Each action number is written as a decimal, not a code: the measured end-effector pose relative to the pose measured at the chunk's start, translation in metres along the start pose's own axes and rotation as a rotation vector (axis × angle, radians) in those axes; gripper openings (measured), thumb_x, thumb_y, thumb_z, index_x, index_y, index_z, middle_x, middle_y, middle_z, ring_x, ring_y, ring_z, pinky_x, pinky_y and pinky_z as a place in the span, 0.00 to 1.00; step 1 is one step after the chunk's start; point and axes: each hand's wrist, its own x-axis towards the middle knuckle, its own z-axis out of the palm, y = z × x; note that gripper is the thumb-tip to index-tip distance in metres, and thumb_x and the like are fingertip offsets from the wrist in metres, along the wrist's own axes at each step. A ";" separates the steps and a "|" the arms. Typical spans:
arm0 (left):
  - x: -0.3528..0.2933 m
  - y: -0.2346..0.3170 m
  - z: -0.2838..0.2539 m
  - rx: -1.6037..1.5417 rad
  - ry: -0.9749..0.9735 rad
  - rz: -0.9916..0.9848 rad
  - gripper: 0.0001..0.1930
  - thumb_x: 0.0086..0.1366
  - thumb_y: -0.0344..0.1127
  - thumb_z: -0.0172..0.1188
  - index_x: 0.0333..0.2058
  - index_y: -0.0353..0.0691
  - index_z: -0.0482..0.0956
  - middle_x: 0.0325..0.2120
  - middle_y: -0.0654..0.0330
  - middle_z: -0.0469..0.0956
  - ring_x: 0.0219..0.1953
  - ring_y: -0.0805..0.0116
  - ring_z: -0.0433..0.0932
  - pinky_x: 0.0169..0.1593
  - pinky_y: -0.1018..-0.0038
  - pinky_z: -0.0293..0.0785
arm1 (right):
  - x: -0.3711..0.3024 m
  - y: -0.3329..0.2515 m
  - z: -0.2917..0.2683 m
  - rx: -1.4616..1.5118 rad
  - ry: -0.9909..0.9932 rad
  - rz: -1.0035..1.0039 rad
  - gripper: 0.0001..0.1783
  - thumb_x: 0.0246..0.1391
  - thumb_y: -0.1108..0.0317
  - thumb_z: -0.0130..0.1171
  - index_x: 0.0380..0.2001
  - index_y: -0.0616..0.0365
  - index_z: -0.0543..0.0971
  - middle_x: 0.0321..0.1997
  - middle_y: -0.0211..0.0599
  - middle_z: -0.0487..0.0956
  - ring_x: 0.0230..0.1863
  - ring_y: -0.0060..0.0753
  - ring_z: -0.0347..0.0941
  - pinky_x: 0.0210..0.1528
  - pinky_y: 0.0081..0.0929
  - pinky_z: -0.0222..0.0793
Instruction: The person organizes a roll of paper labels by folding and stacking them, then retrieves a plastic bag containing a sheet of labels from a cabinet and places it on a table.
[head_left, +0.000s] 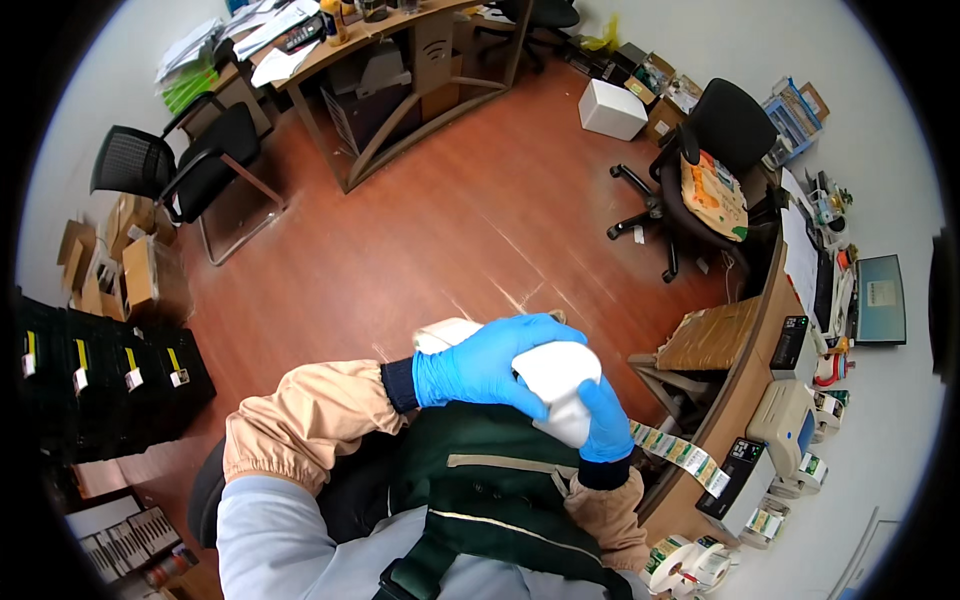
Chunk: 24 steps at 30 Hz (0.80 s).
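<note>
Both my hands wear blue gloves and meet in front of my chest, around a smooth white rounded object (560, 380) that resembles a plastic bottle or tub. My left hand (490, 358) wraps over it from the left and top, with the fingers curled round its side. From the right, my right hand (605, 425) grips its lower side, most of the fingers hidden behind it. A pale piece (447, 335) shows beyond my left wrist; its kind is unclear. Close to my right wrist, a strip of printed labels (680, 455) hangs off the desk edge.
The desk (745, 385) on my right carries a beige label printer (782, 425), label rolls (690, 565), black-and-white boxes and a monitor (880, 300). Stacked black crates (110, 380) stand left. Office chairs (710, 165), cartons (150, 275) and another desk (400, 45) lie beyond on the red floor.
</note>
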 end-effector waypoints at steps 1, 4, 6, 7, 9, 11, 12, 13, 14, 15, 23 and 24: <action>-0.003 -0.002 0.004 -0.260 0.038 -0.094 0.38 0.58 0.57 0.63 0.62 0.45 0.63 0.58 0.54 0.67 0.59 0.61 0.68 0.62 0.66 0.64 | 0.001 -0.001 0.006 -0.024 -0.033 -0.024 0.34 0.54 0.59 0.62 0.60 0.64 0.65 0.51 0.46 0.76 0.49 0.41 0.76 0.51 0.31 0.74; -0.002 -0.002 0.017 -0.755 0.221 -0.059 0.37 0.60 0.58 0.60 0.59 0.37 0.64 0.50 0.57 0.72 0.53 0.68 0.70 0.57 0.70 0.67 | 0.008 0.003 0.010 -0.249 0.074 -0.097 0.24 0.57 0.65 0.60 0.54 0.64 0.71 0.46 0.39 0.78 0.44 0.30 0.77 0.47 0.26 0.74; 0.004 -0.007 0.023 -0.872 0.284 -0.004 0.37 0.62 0.59 0.57 0.58 0.33 0.63 0.46 0.60 0.72 0.52 0.72 0.69 0.57 0.73 0.65 | 0.016 0.011 0.018 -0.337 0.231 -0.182 0.15 0.57 0.72 0.59 0.48 0.63 0.77 0.42 0.32 0.80 0.42 0.20 0.76 0.44 0.20 0.72; 0.004 -0.009 0.025 -0.763 0.261 0.034 0.39 0.62 0.61 0.55 0.60 0.35 0.62 0.50 0.59 0.70 0.54 0.69 0.68 0.59 0.71 0.64 | 0.019 0.012 0.021 -0.355 0.248 -0.189 0.15 0.57 0.72 0.59 0.48 0.64 0.77 0.42 0.32 0.80 0.42 0.20 0.76 0.44 0.20 0.72; 0.001 -0.003 0.021 -0.537 0.192 0.106 0.43 0.61 0.67 0.53 0.63 0.38 0.60 0.58 0.55 0.67 0.59 0.63 0.66 0.62 0.66 0.62 | 0.021 0.012 0.028 -0.370 0.291 -0.213 0.14 0.57 0.72 0.59 0.47 0.64 0.78 0.42 0.31 0.80 0.41 0.19 0.75 0.44 0.20 0.72; 0.007 0.010 0.021 -0.446 0.163 0.083 0.36 0.61 0.51 0.61 0.61 0.36 0.61 0.58 0.54 0.66 0.59 0.62 0.66 0.62 0.66 0.61 | 0.016 0.005 0.038 -0.302 0.204 -0.265 0.13 0.55 0.73 0.60 0.44 0.65 0.79 0.40 0.30 0.81 0.41 0.20 0.75 0.44 0.20 0.72; 0.006 0.015 0.020 -0.394 0.191 0.017 0.31 0.62 0.45 0.60 0.59 0.34 0.64 0.58 0.54 0.66 0.57 0.63 0.69 0.59 0.67 0.64 | 0.016 0.014 0.025 -0.546 0.170 -0.392 0.14 0.53 0.73 0.61 0.43 0.66 0.79 0.39 0.30 0.80 0.41 0.19 0.74 0.44 0.20 0.72; 0.006 0.020 0.019 -0.343 0.217 -0.049 0.27 0.63 0.38 0.59 0.58 0.33 0.66 0.58 0.53 0.67 0.54 0.63 0.71 0.57 0.68 0.68 | 0.017 0.017 0.034 -0.347 0.196 -0.413 0.10 0.50 0.74 0.61 0.38 0.64 0.79 0.34 0.28 0.79 0.37 0.19 0.74 0.41 0.21 0.71; 0.000 0.001 0.020 -0.404 0.284 -0.075 0.28 0.64 0.42 0.58 0.58 0.33 0.65 0.56 0.53 0.68 0.53 0.63 0.72 0.55 0.68 0.70 | 0.017 0.023 0.023 -0.476 0.181 -0.356 0.10 0.51 0.71 0.63 0.35 0.65 0.78 0.30 0.25 0.78 0.36 0.16 0.71 0.39 0.21 0.70; 0.006 0.013 0.018 -0.522 0.312 -0.152 0.29 0.66 0.46 0.55 0.58 0.32 0.65 0.55 0.52 0.69 0.52 0.63 0.72 0.56 0.67 0.69 | 0.022 0.021 0.023 -0.542 0.252 -0.387 0.11 0.50 0.68 0.64 0.32 0.65 0.78 0.27 0.26 0.77 0.33 0.15 0.68 0.37 0.23 0.69; 0.010 0.057 0.002 -0.570 0.213 0.170 0.24 0.68 0.40 0.51 0.59 0.41 0.58 0.26 0.66 0.59 0.28 0.73 0.61 0.38 0.74 0.62 | 0.009 -0.014 -0.002 -0.935 -0.137 -0.785 0.35 0.38 0.50 0.72 0.48 0.60 0.76 0.40 0.46 0.79 0.42 0.47 0.75 0.45 0.34 0.70; 0.002 0.063 -0.002 -0.659 0.157 0.179 0.24 0.68 0.38 0.50 0.61 0.40 0.58 0.28 0.65 0.63 0.29 0.72 0.64 0.40 0.73 0.65 | 0.011 0.002 -0.002 -0.930 -0.100 -0.755 0.32 0.39 0.50 0.71 0.45 0.61 0.78 0.36 0.47 0.80 0.38 0.47 0.76 0.42 0.34 0.71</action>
